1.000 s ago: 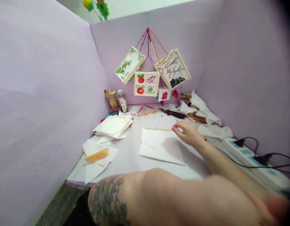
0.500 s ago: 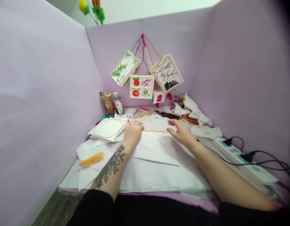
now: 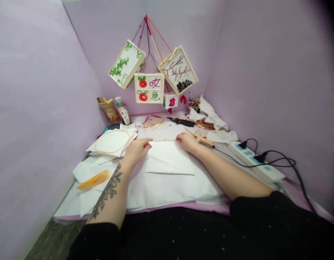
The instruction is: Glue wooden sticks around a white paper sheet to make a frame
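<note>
A thin wooden stick (image 3: 164, 140) lies across the far edge of a folded white sheet (image 3: 169, 159) on the covered table. My right hand (image 3: 187, 142) has its fingers pinched at the stick's right end. At the other end, my left hand (image 3: 138, 148) is beside the stick with thumb and fingers apart, and nothing shows between them. Left of my left hand, a stick hexagon frame (image 3: 114, 141) rests on a pile of white sheets. A glue gun (image 3: 202, 139) lies just beyond my right hand.
A power strip (image 3: 256, 162) with black cables stands at the right. Black-handled pliers (image 3: 183, 122) and loose sticks (image 3: 154, 125) lie at the back. Decorated box lanterns (image 3: 149, 88) hang above. An orange-yellow strip (image 3: 93, 179) is at the left; bottles (image 3: 123, 111) stand behind.
The view has shifted, with things now further left and higher. My right hand has come in to the stick's right end and closed there. My left hand has opened beside its left end.
</note>
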`<state>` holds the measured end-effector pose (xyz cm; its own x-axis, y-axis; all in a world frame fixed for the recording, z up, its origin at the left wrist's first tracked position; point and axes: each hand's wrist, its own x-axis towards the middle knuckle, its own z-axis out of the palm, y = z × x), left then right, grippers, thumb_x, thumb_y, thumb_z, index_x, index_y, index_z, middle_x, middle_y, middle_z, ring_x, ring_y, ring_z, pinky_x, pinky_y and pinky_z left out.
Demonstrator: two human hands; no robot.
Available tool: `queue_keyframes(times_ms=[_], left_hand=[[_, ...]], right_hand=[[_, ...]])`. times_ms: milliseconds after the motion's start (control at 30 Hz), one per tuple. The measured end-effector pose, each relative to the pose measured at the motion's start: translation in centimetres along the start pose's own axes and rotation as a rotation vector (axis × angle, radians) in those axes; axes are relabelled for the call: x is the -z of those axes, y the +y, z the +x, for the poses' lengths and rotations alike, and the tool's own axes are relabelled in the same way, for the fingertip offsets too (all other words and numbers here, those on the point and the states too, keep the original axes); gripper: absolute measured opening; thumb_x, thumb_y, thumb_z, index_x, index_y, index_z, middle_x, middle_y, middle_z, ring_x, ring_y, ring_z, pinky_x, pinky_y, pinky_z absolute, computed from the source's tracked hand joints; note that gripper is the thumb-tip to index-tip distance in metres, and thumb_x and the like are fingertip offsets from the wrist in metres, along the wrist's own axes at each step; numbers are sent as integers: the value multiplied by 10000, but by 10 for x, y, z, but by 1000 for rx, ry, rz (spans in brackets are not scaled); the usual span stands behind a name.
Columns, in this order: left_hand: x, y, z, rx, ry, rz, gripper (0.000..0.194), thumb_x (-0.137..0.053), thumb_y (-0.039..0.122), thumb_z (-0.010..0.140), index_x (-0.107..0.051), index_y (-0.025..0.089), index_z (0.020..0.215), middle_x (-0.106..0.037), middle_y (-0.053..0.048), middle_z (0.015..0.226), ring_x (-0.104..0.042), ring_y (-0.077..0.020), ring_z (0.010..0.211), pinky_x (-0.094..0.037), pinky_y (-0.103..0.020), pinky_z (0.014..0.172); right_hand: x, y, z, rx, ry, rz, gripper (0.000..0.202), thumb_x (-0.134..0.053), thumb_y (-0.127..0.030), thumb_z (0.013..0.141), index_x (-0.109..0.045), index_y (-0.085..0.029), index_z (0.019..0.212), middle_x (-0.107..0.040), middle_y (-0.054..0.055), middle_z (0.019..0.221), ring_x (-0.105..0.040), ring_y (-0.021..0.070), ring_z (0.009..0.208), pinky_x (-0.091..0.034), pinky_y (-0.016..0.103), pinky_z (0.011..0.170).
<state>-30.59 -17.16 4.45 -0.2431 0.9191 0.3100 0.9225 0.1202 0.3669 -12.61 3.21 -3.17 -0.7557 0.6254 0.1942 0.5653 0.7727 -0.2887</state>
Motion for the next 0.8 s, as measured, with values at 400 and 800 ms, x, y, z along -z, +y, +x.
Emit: queue_keyframes(times_ms=[400, 800], left_hand=[[-22, 2, -3, -151, -403, -161, 285, -445, 264, 832, -654, 208, 1017, -714, -30, 940, -652, -171, 790, -481, -273, 746], [-14, 8, -6, -219, -398, -62, 224, -515, 283, 817, -690, 195, 928, -705, -56, 934, -627, -191, 855, -467, -294, 792]], right_hand=[[3, -18, -4, 271, 35, 194, 372, -430, 32, 735, -688, -147, 934, -662, 95, 1005, -576, 196, 955, -416, 301, 897], [46, -34, -36, 384, -338, 269, 131, -549, -130, 750, -667, -183, 772, -674, 19, 766, -576, 141, 684, -402, 225, 632]])
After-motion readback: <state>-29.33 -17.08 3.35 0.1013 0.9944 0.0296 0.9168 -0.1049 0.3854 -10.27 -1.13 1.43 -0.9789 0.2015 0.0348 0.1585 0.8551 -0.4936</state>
